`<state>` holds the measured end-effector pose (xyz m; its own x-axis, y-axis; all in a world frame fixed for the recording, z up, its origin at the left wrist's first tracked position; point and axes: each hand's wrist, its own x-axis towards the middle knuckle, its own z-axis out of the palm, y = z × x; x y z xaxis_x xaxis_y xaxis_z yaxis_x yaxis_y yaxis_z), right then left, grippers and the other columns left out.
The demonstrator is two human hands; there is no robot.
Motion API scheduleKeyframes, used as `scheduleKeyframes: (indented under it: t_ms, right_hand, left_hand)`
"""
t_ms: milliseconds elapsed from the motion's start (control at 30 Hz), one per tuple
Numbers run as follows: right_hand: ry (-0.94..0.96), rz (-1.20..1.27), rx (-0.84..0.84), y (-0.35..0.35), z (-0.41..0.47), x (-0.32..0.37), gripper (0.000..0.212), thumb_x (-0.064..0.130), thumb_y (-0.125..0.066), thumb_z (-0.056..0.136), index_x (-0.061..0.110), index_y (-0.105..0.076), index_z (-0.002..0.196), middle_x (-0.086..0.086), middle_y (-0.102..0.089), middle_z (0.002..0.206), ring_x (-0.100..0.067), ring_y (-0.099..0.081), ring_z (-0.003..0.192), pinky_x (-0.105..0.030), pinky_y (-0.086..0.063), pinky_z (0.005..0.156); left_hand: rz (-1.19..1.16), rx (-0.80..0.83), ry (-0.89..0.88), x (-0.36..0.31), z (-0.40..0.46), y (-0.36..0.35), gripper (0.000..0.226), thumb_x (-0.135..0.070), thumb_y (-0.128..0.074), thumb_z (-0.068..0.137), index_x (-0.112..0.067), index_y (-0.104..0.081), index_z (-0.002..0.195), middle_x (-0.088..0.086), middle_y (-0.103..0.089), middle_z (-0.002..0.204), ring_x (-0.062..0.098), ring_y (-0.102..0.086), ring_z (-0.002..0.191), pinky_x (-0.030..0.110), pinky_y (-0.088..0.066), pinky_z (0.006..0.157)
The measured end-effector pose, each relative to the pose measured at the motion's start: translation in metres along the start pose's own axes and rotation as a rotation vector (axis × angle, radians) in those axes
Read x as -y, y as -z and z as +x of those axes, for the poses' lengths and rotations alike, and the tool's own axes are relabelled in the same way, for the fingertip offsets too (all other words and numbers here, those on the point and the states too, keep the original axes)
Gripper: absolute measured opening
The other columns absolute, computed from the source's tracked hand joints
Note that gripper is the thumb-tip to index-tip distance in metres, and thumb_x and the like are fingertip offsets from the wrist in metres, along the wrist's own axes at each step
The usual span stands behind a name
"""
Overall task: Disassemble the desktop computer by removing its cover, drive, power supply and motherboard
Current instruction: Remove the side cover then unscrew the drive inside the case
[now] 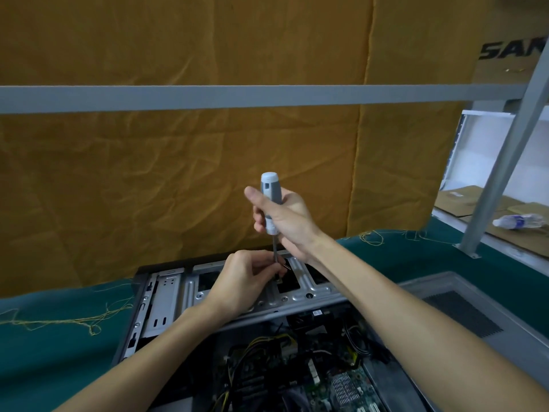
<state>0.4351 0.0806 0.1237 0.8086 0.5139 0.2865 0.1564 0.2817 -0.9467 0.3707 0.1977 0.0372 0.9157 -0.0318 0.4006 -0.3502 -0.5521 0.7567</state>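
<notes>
The case (267, 337) lies open on the green surface (59, 337), its cover (463, 307) already off and lying to the right. The right hand (282, 221) grips the screwdriver (269, 203) upright by its handle, while the left hand (246, 281) pinches the shaft low down, steadying the tip over the drive bracket (297, 292) at the far end. The screw itself is hidden behind the fingers. To do this well, keep the shaft vertical, press down firmly before turning, and let the left fingers guide without binding. Catch the freed screw before it drops among the cables (261, 349).
</notes>
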Motion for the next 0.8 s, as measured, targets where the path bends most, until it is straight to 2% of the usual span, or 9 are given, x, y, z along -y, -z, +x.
scheduleKeyframes:
  t_ms: [67, 133, 233, 333, 400, 500, 633, 700, 800]
  right_hand:
    - [0.01, -0.037, -0.032, 0.008, -0.003, 0.0, 0.035, 0.047, -0.079, 0.077, 0.016, -0.064, 0.082, 0.0, -0.058, 0.072, -0.015, -0.057, 0.066, -0.026, -0.051, 0.07]
    - [0.012, -0.027, -0.019, 0.01, -0.007, 0.0, 0.041, 0.051, -0.075, 0.076, 0.013, -0.074, 0.09, 0.003, -0.062, 0.076, -0.015, -0.06, 0.071, -0.025, -0.053, 0.074]
    - [0.019, 0.048, -0.005, 0.011, -0.007, 0.0, 0.05, 0.05, -0.069, 0.084, 0.006, -0.067, 0.106, -0.004, -0.065, 0.08, -0.021, -0.063, 0.072, -0.035, -0.054, 0.08]
    - [-0.007, 0.096, 0.038, 0.012, -0.007, -0.002, 0.055, 0.056, -0.05, 0.095, 0.004, -0.064, 0.108, -0.01, -0.064, 0.081, -0.02, -0.06, 0.069, -0.042, -0.053, 0.08]
    - [-0.021, 0.076, 0.061, 0.011, -0.009, -0.003, 0.061, 0.059, -0.041, 0.099, 0.004, -0.066, 0.11, -0.011, -0.065, 0.082, -0.021, -0.059, 0.072, -0.042, -0.052, 0.08]
    - [0.048, -0.038, -0.021, 0.004, -0.01, -0.001, 0.067, 0.065, -0.048, 0.092, 0.004, -0.062, 0.115, -0.008, -0.068, 0.083, -0.022, -0.061, 0.073, -0.038, -0.053, 0.077]
    - [0.164, -0.013, -0.19, 0.006, -0.01, 0.005, 0.049, 0.054, -0.063, 0.088, 0.009, -0.053, 0.108, -0.005, -0.066, 0.079, -0.018, -0.06, 0.063, -0.032, -0.053, 0.066]
    - [0.157, 0.006, -0.156, 0.007, -0.011, 0.006, 0.046, 0.054, -0.06, 0.09, 0.009, -0.055, 0.104, -0.008, -0.068, 0.083, -0.02, -0.061, 0.065, -0.033, -0.054, 0.065]
    - [0.131, 0.002, -0.054, 0.005, -0.013, 0.005, 0.051, 0.058, -0.046, 0.097, 0.01, -0.064, 0.101, -0.008, -0.065, 0.083, -0.019, -0.059, 0.069, -0.035, -0.054, 0.067]
  left_hand:
    - [-0.01, -0.024, 0.008, -0.001, 0.001, -0.001, 0.011, -0.018, -0.068, 0.097, -0.021, -0.079, 0.097, -0.013, -0.078, 0.087, 0.003, -0.074, 0.086, 0.022, -0.058, 0.077]
    - [-0.021, -0.052, 0.022, -0.002, 0.0, -0.002, 0.008, -0.02, -0.071, 0.095, -0.02, -0.079, 0.094, -0.013, -0.078, 0.086, 0.002, -0.074, 0.084, 0.02, -0.057, 0.076]
    - [0.014, -0.085, 0.034, -0.002, 0.0, -0.003, 0.003, -0.021, -0.074, 0.093, -0.022, -0.077, 0.094, -0.014, -0.077, 0.085, -0.001, -0.073, 0.083, 0.022, -0.058, 0.079]
    - [-0.006, -0.028, 0.017, -0.002, 0.0, -0.002, 0.016, -0.017, -0.066, 0.098, -0.022, -0.074, 0.111, -0.014, -0.077, 0.097, -0.001, -0.071, 0.096, 0.021, -0.056, 0.087]
    - [-0.029, -0.023, 0.022, -0.004, -0.001, 0.0, 0.016, -0.016, -0.063, 0.1, -0.021, -0.074, 0.111, -0.013, -0.078, 0.096, 0.001, -0.072, 0.095, 0.023, -0.058, 0.086]
    - [-0.005, -0.076, 0.032, -0.007, -0.001, -0.001, 0.01, -0.019, -0.068, 0.097, -0.02, -0.077, 0.102, -0.013, -0.078, 0.088, 0.001, -0.073, 0.087, 0.029, -0.06, 0.082]
    - [0.055, -0.144, 0.036, -0.011, -0.001, -0.004, 0.007, -0.027, -0.074, 0.092, -0.022, -0.077, 0.095, -0.013, -0.076, 0.083, 0.0, -0.072, 0.079, 0.026, -0.059, 0.075]
    - [0.059, -0.133, 0.034, -0.011, -0.001, -0.005, 0.006, -0.026, -0.073, 0.094, -0.023, -0.076, 0.097, -0.014, -0.076, 0.085, -0.001, -0.071, 0.082, 0.024, -0.058, 0.077]
    - [0.023, -0.046, 0.023, -0.012, -0.003, -0.005, 0.017, -0.017, -0.065, 0.099, -0.021, -0.073, 0.113, -0.013, -0.076, 0.102, -0.001, -0.071, 0.096, 0.025, -0.057, 0.087]
